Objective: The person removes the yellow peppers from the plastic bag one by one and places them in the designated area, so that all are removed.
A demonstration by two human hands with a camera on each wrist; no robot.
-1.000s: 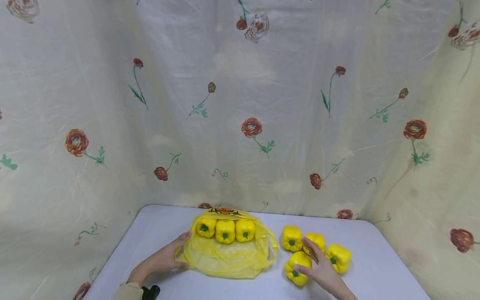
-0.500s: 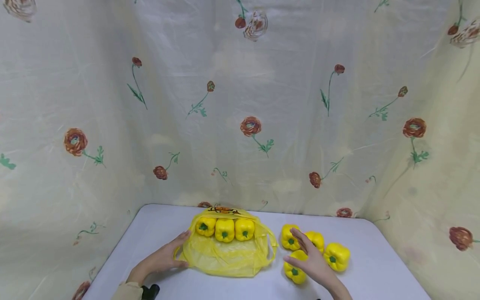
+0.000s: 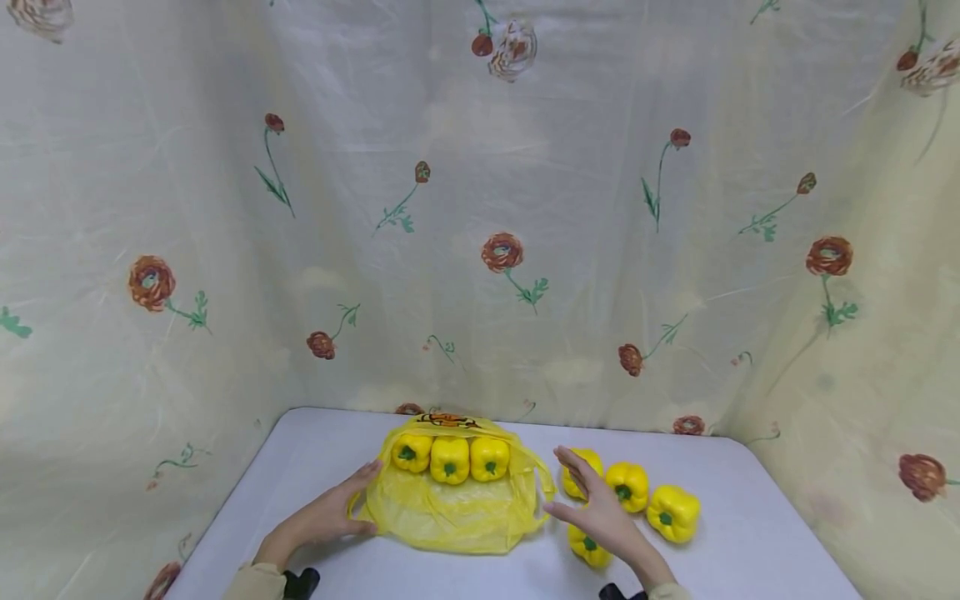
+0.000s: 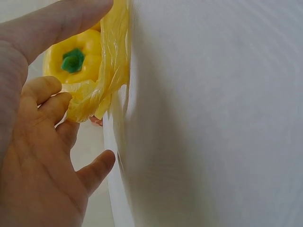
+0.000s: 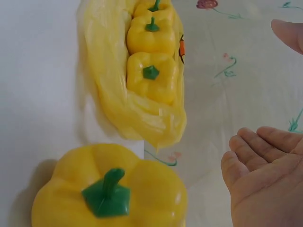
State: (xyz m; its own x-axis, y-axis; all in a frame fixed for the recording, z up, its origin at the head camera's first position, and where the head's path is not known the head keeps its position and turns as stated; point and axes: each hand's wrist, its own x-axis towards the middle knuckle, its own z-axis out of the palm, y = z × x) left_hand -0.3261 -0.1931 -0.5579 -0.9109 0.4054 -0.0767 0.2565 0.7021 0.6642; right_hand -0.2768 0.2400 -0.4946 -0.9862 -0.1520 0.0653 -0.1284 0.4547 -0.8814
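A yellow plastic bag (image 3: 435, 525) lies on the table with its mouth toward me. Three yellow bell peppers (image 3: 450, 461) sit in a row inside it, green stems facing out. My left hand (image 3: 326, 512) is at the bag's left edge, thumb and fingers spread; in the left wrist view its fingertips touch or nearly touch the plastic rim. My right hand (image 3: 603, 517), empty and with fingers apart, hovers near the bag's right handle (image 3: 546, 496). It partly hides two loose bell peppers, a rear one (image 3: 588, 461) and a front one (image 3: 588, 546).
Two more loose bell peppers, one (image 3: 627, 486) behind my right hand and one (image 3: 673, 514) farther right, stand on the white table (image 3: 750, 542). A flowered curtain (image 3: 570, 317) closes off the back and both sides.
My right hand has moved left, from over the loose bell peppers toward the bag's right side, holding nothing. The left hand, the bag and the bell peppers stay in place.
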